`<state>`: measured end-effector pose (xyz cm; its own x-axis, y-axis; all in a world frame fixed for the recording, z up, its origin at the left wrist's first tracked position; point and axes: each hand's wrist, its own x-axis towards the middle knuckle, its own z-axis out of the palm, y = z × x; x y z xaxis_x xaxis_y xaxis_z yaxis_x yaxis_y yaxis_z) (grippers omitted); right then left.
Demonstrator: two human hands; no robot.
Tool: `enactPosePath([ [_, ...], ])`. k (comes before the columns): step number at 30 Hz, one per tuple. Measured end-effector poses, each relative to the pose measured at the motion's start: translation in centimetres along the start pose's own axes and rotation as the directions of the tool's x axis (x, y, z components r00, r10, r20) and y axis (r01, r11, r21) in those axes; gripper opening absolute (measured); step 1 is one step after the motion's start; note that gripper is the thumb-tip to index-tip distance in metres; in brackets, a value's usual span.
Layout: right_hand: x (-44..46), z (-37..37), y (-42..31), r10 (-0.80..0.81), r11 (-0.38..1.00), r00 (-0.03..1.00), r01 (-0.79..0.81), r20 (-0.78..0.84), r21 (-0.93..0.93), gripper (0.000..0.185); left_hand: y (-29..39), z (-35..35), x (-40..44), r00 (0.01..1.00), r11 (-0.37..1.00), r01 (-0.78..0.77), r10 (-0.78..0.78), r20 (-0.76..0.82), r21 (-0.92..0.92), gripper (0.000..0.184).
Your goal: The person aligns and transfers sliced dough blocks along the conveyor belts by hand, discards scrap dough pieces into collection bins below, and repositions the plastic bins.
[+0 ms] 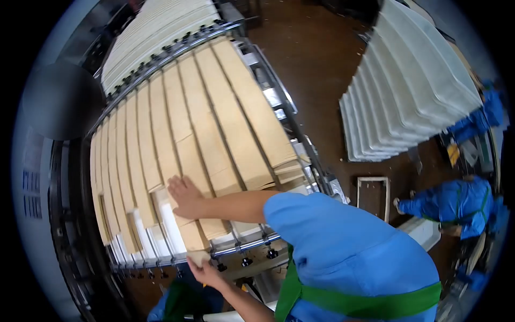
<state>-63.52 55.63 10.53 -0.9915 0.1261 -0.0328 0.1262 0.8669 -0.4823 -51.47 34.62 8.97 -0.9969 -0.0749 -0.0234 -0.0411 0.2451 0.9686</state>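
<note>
My right hand lies palm down with fingers spread on a pale tan strip near the front of a rack. Lower down, my left hand holds the near end of that strip, which hangs just past the metal front rail. More long tan strips lie side by side, with thin dark gaps between them. White surface shows where some strips end short of the rail.
Tall stacked white trays stand at right. A co-worker in blue is near a small rectangular frame. Black knobs line the front rail. Another person's blue and green clothing shows below. White layered material lies beyond the far rail.
</note>
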Motion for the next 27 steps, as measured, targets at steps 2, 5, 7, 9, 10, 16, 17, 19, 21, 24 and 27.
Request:
enactPosePath([
  [2, -0.1, 0.1, 0.0, -0.007, 0.999, 1.000, 0.006, -0.027, -0.043, 0.078, 2.0, -0.2, -2.5, 0.987, 1.000, -0.004, 0.004, -0.161, -0.002, 0.056],
  [5, -0.3, -0.5, 0.0, -0.010, 0.997, 1.000, 0.010, -0.009, -0.077, 0.078, 1.6, -2.1, -6.1, 0.941, 0.985, -0.077, 0.122, -0.315, 0.152, 0.052],
  [7, -0.3, -0.4, -0.1, -0.012, 0.999, 1.000, 0.011, -0.019, -0.046, 0.078, 2.9, -2.3, -8.9, 0.894, 0.953, -0.079, 0.198, -0.403, 0.293, 0.043],
  [9, -0.1, -0.7, 0.0, -0.010, 1.000, 1.000, 0.010, 0.004, 0.016, 0.078, 0.0, -4.5, -11.3, 0.884, 0.962, -0.066, 0.179, -0.432, 0.265, 0.033],
  [10, 0.1, -0.6, -0.1, -0.007, 0.997, 1.000, 0.008, -0.018, 0.073, 0.077, -2.5, -6.2, -12.6, 0.880, 0.971, -0.054, 0.157, -0.447, 0.234, 0.024],
  [16, -1.8, 4.6, -3.5, -0.221, 0.878, 0.810, 0.407, -0.543, 0.251, 0.026, -2.9, -8.7, -21.7, 0.826, 0.985, 0.126, -0.037, -0.563, 0.119, 0.015],
  [17, -3.8, 4.5, -5.6, -0.290, 0.828, 0.794, 0.488, -0.535, 0.275, 0.022, -5.0, -9.6, -22.9, 0.792, 0.992, 0.126, -0.084, -0.605, 0.027, 0.012],
  [19, -8.3, 4.1, -7.8, -0.396, 0.722, 0.779, 0.591, -0.486, 0.360, 0.018, -4.3, -9.8, -25.0, 0.731, 0.989, 0.144, -0.085, -0.677, 0.031, 0.011],
  [21, -12.4, 5.0, -10.6, -0.479, 0.648, 0.758, 0.646, -0.443, 0.404, 0.017, -3.2, -9.6, -26.8, 0.666, 0.977, 0.210, -0.122, -0.736, 0.028, 0.012],
  [24, -18.4, 5.7, -14.4, -0.573, 0.646, 0.779, 0.621, -0.256, 0.444, 0.018, -2.9, -10.1, -29.4, 0.643, 0.958, 0.272, -0.114, -0.758, 0.087, 0.017],
  [27, -23.0, 8.8, -18.0, -0.558, 0.570, 0.814, 0.517, -0.161, 0.639, 0.021, -6.2, -14.0, -32.0, 0.673, 0.940, 0.315, -0.121, -0.729, 0.134, 0.017],
])
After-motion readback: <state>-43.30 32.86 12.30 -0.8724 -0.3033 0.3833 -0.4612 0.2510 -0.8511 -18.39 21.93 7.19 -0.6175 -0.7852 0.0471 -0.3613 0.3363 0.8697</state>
